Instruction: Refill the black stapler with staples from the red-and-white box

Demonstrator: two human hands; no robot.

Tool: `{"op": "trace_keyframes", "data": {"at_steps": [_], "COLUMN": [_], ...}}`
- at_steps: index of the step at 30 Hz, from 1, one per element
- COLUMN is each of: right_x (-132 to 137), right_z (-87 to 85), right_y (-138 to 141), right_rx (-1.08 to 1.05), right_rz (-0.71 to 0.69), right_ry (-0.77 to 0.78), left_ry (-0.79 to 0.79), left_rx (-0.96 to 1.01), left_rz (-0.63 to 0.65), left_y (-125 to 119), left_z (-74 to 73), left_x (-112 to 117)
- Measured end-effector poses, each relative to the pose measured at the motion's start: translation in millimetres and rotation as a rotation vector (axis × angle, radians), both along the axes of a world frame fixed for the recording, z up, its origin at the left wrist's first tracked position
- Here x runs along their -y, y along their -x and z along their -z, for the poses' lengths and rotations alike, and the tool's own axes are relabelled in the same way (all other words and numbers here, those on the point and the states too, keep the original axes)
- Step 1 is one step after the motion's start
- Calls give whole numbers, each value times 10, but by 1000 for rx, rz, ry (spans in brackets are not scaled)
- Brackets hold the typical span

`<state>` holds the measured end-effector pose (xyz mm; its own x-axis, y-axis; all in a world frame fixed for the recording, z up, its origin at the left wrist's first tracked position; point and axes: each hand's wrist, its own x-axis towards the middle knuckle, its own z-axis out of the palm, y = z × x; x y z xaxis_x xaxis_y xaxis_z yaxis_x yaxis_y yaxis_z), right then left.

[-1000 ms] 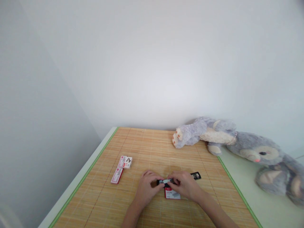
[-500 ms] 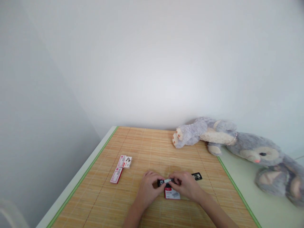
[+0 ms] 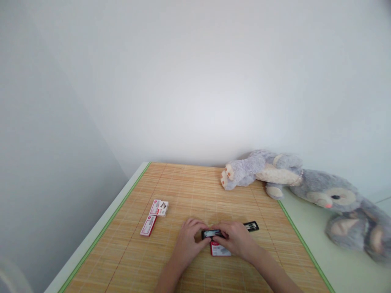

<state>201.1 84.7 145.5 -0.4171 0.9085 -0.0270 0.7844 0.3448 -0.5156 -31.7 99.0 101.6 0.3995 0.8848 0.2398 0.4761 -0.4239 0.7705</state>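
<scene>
My left hand and my right hand meet over the bamboo mat, fingers pinched on the two ends of a small black stapler held just above the mat. A strip of pale metal shows along the stapler's top. Right under my right hand lies an open red-and-white staple box, partly hidden by my fingers. A black stapler part lies flat on the mat just beyond my right hand.
Two more red-and-white staple boxes lie at left: one opened box and one flat box. A grey plush rabbit sprawls along the back right, its feet on the mat. Green-edged mat borders run down both sides; white walls stand close behind.
My hands have drawn closer together on the stapler, and the pale metal strip that showed between my fingers is now mostly covered by black. The view shifted slightly.
</scene>
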Motion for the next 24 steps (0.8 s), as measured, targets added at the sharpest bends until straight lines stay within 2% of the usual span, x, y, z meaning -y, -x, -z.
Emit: {"op": "trace_keyframes", "data": {"at_steps": [6, 14, 24], "right_x": [61, 87, 174], "right_z": [-28, -46, -80], "right_y": [-73, 133, 140], "right_rx": [64, 105, 141], "right_rz": [94, 148, 203], "right_ry": [-1, -1, 20], "left_ry": [-4, -19, -18], "left_rx": [-63, -111, -120], "left_rz": [-13, -39, -56], "left_y": [115, 51, 41], "left_z": [-1, 5, -16], "left_x": [11, 2, 16]}}
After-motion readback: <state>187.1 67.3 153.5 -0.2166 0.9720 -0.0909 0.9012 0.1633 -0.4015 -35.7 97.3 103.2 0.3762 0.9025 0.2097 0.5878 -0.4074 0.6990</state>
